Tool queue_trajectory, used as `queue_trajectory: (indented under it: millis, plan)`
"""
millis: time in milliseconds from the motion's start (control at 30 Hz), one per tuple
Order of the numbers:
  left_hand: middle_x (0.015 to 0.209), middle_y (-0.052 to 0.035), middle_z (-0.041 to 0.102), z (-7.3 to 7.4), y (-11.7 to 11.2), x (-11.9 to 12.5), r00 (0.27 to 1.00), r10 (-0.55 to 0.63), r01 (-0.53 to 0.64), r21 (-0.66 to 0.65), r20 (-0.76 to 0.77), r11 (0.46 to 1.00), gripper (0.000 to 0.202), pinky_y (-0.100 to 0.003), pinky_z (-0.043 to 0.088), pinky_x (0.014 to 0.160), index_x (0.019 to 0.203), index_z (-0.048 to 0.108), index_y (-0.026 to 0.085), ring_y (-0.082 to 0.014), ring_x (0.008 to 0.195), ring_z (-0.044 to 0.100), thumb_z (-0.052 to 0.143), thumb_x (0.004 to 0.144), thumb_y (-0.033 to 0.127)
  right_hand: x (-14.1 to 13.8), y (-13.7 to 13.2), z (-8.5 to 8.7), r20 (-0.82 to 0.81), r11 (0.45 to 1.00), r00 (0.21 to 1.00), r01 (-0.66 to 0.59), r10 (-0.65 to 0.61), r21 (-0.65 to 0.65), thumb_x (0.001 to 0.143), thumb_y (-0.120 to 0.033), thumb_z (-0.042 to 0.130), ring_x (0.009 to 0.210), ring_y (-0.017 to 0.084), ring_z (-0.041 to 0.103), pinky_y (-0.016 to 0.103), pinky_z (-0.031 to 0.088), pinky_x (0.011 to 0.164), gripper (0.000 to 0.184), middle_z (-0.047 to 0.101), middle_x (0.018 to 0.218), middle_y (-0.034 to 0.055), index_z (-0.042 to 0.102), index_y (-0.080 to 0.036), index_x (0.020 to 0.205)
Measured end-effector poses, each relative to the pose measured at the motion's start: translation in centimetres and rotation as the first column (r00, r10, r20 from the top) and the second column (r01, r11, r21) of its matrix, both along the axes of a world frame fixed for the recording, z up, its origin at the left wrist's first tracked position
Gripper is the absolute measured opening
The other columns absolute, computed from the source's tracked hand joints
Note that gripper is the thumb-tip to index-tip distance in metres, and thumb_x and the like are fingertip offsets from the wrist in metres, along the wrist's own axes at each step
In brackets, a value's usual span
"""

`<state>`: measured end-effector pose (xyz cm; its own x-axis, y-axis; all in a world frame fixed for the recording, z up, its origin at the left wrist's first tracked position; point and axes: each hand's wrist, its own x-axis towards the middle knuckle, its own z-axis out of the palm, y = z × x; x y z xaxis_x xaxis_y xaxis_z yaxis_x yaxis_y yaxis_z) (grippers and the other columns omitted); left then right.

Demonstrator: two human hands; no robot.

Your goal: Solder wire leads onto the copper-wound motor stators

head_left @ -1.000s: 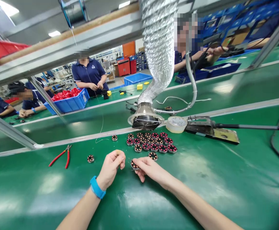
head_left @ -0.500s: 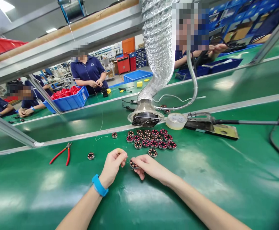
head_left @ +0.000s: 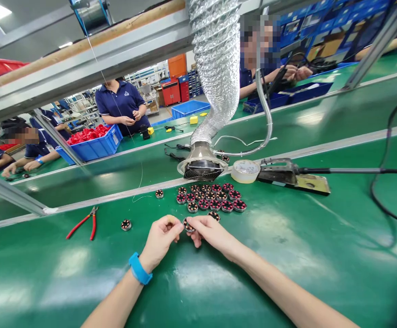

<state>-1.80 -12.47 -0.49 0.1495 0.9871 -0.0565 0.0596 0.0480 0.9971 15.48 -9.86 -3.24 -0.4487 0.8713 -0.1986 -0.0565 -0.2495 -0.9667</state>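
Between the thumb and fingers of my right hand [head_left: 212, 233] is a small round motor stator [head_left: 187, 225] with copper windings, held tilted above the green bench. My left hand [head_left: 162, 237], with a blue wristband [head_left: 139, 269], is pinched closed right at the stator's left edge. Whatever its fingertips grip, perhaps something very thin, is too small to make out. Just beyond my right hand lies another stator [head_left: 214, 215], partly covered by it. Further back, several stators [head_left: 215, 205] sit grouped in rows. Two single ones lie to the left, a nearer stator [head_left: 126, 224] and a farther stator [head_left: 159, 194].
Red-handled cutters [head_left: 84, 224] lie open at left. A fan on a silver duct [head_left: 203, 168] hangs behind the stators, beside a tape roll [head_left: 245, 171] and a soldering iron holder [head_left: 287, 175] with cable. Thin wire runs down from a spool [head_left: 91, 16]. Co-workers sit and stand opposite.
My hands have come together, the left fingertips now meeting the stator's edge. The stator has been raised slightly and turned in my right hand. The whole view has shifted a little.
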Motion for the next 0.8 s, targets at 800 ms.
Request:
queue_trajectory:
  millis: [800]
  plan:
    - [0.066, 0.0016, 0.055, 0.32, -0.48, 0.68, 0.994, 0.062, -0.052, -0.106, 0.086, 0.993, 0.04, -0.022, 0.039, 0.052, 0.08, 0.062, 0.014, -0.0087, 0.056, 0.049, 0.08, 0.077, 0.05, 0.13, 0.07, 0.05, 0.028, 0.997, 0.999, 0.04, -0.042, 0.065, 0.077, -0.079, 0.059, 0.048, 0.012, 0.056, 0.025, 0.041, 0.05, 0.062, 0.059, 0.06, -0.0012, 0.06, -0.017, 0.07]
